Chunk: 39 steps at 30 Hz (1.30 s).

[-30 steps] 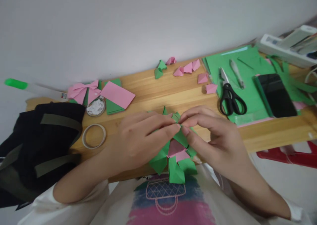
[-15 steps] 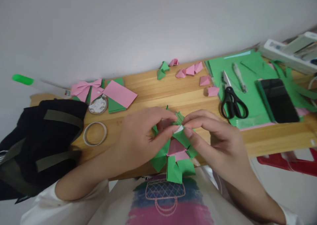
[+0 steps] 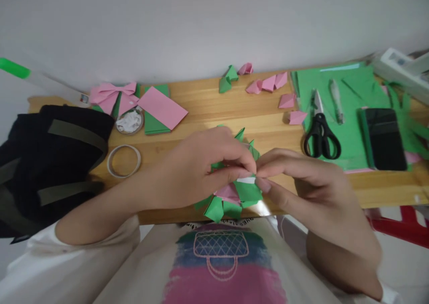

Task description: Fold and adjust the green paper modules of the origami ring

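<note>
A green and pink folded-paper piece [image 3: 248, 194], with several green points around pink parts, is at the front edge of the table. A narrow white strip [image 3: 247, 179] lies along one green flap. My left hand [image 3: 204, 165] reaches over the paper piece, thumb and forefinger pinched at the flap above the strip. From the other side, my right hand [image 3: 308, 183] pinches at the strip's right end, its fingertips meeting those of the left. Whatever is right between the fingertips is too small to make out. My left hand hides much of the paper.
Scissors [image 3: 322, 136], a pen-like tool [image 3: 337, 102] and a phone [image 3: 384, 139] lie on green sheets [image 3: 348, 154] at right. Pink folded pieces [image 3: 268, 83] are at the back. A tape roll [image 3: 110, 163], paper bow [image 3: 114, 91] and dark bag [image 3: 73, 161] are at left.
The view has shifted and tilted slightly. The paper piece has turned and sits nearer the table edge, and my fingertips have come together at the white strip, where they were a little apart.
</note>
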### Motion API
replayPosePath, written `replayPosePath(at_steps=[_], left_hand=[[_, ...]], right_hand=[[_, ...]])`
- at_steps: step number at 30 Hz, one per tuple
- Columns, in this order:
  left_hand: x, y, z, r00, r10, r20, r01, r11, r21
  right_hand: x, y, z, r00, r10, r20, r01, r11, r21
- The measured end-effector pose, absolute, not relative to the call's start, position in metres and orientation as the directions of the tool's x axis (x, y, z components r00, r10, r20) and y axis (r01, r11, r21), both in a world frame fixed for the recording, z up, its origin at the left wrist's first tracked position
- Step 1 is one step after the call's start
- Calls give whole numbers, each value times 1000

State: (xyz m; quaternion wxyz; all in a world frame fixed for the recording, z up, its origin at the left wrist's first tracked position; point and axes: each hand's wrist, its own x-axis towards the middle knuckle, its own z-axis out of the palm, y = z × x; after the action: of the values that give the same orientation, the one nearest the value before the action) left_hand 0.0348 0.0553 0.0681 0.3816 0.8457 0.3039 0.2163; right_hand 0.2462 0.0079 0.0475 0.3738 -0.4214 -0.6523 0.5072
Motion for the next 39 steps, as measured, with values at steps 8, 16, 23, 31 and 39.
replayPosePath(at_steps=[8,16,23,31,39], left_hand=[[31,57,70,718,685,126,399,-553,732],[36,22,67,560,723,406,681,-680,271],[40,9,61,471,805,361,745,-582,325],[41,7,59,432,826,362,746,-553,373],[36,11,58,457,812,364,681,-582,443]], right_hand=[[247,11,45,-392,920,-14,132,41,-990],[231,1,40,-156,987,49,213,82,-974],[216,-13,39,-78,976,203,406,217,-888],[210,-14,40,-177,924,337,601,373,-707],[213,-11,41,-210,919,335,624,390,-677]])
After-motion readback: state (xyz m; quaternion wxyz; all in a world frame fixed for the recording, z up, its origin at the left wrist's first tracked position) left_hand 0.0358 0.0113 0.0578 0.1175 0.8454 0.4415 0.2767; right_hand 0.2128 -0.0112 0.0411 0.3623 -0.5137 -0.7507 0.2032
